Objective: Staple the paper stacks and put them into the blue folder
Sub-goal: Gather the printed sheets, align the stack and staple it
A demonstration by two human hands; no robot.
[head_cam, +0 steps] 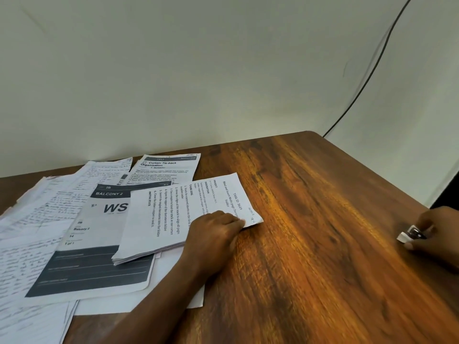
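Observation:
A stack of printed sheets (161,219) lies on top of other papers at the table's left-middle, its top page headed with a task number. My left hand (213,232) holds this stack at its near right corner, fingers curled over the edge. At the right edge of the view my right hand (432,229) grips a small white and metal stapler (409,235) just above the tabletop, blurred. No blue folder is in view.
Loose papers cover the left of the brown wooden table (310,244): a sheet marked "Balcony 2" (99,244), a "Curtain Tie-back" sheet (166,167) and handwritten pages (32,232). A black cable (367,78) runs down the pale wall behind the table.

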